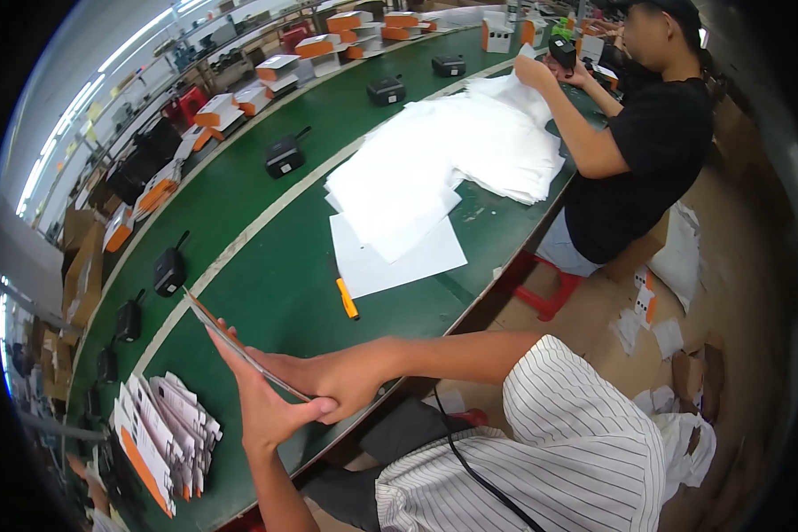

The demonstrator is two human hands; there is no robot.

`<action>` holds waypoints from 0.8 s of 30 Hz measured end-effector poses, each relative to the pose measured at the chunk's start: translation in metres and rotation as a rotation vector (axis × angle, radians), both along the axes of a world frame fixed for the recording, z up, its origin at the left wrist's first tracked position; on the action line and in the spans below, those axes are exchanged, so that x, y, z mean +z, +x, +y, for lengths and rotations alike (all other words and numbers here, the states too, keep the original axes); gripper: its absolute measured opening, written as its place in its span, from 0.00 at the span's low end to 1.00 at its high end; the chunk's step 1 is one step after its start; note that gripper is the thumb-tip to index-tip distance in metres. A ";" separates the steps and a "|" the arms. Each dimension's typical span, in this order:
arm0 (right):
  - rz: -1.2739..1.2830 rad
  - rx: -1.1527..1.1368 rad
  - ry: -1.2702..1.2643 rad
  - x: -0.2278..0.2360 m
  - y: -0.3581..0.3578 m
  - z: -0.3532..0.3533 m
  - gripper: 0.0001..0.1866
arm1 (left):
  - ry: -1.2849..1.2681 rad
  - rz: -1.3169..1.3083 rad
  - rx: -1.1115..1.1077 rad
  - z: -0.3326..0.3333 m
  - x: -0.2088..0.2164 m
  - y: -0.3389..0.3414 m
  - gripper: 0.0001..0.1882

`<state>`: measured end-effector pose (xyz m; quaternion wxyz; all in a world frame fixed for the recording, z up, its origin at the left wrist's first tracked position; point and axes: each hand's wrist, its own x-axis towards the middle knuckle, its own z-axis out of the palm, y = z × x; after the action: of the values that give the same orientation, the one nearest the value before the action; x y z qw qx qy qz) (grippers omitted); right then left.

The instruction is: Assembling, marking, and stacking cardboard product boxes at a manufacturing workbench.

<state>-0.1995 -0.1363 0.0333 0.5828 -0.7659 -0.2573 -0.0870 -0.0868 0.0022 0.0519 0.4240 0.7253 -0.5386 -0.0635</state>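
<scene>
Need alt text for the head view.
A person's left hand and right hand hold a thin card, seen edge-on, over a green table. White sheets, an orange tool and folded cartons sit nearby; black devices form a row beyond; a co-worker is at upper right.

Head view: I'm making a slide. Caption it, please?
Left hand and right hand hold a thin board over a green table with flat cartons and white sheets.

White, dark-pinstriped shirt [585,434], loose short sleeve [563,390], dark grey legwear [406,432] (thin black cable [453,443] across the shirt)
</scene>
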 end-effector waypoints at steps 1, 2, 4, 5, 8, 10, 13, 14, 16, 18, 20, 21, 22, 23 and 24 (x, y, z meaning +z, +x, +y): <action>0.104 0.036 -0.001 0.001 -0.004 -0.005 0.59 | -0.032 -0.002 0.015 -0.005 -0.001 -0.002 0.79; 0.112 0.017 -0.002 0.004 -0.008 -0.014 0.59 | -0.047 0.026 -0.012 -0.007 -0.005 0.004 0.79; 0.056 0.049 -0.241 0.015 -0.002 -0.031 0.63 | -0.102 0.005 -0.016 -0.001 0.007 0.001 0.79; 0.007 0.037 -0.150 0.013 -0.005 -0.047 0.65 | -0.159 -0.005 -0.047 -0.007 0.007 0.001 0.79; 0.160 0.078 0.298 0.050 -0.001 -0.053 0.61 | -0.150 0.062 -0.095 0.003 0.004 0.008 0.81; 0.169 0.056 0.355 0.049 0.011 -0.042 0.57 | -0.110 0.031 -0.116 0.011 0.002 0.009 0.82; 0.365 0.005 0.440 0.063 0.002 -0.042 0.45 | -0.095 -0.182 -0.178 -0.004 0.001 0.012 0.80; 0.391 -0.005 0.419 0.076 -0.001 -0.038 0.40 | -0.156 -0.233 -0.140 -0.001 0.006 0.010 0.79; 0.475 -0.036 0.312 0.098 0.001 -0.037 0.32 | -0.159 -0.319 -0.059 0.003 0.010 0.013 0.79; 0.534 -0.040 0.233 0.102 0.010 -0.037 0.30 | -0.142 -0.362 -0.015 0.008 0.007 0.016 0.80; 0.506 -0.093 0.061 0.105 0.019 -0.039 0.27 | -0.163 -0.446 0.060 0.011 0.005 0.019 0.79; 0.505 -0.087 0.059 0.110 0.020 -0.038 0.27 | -0.162 -0.448 0.066 0.015 0.007 0.019 0.79; 0.570 -0.115 -0.052 0.117 0.022 -0.038 0.26 | -0.172 -0.440 0.066 0.018 0.011 0.019 0.77; 0.634 -0.143 -0.165 0.121 0.024 -0.039 0.25 | -0.182 -0.432 0.065 0.020 0.013 0.020 0.75; 0.632 -0.142 -0.171 0.122 0.026 -0.040 0.25 | -0.187 -0.433 0.070 0.020 0.013 0.020 0.75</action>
<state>-0.1731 -0.1764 0.1552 0.5597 -0.8172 -0.0161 0.1366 -0.0670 0.0217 0.0651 0.3660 0.6978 -0.5950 0.1585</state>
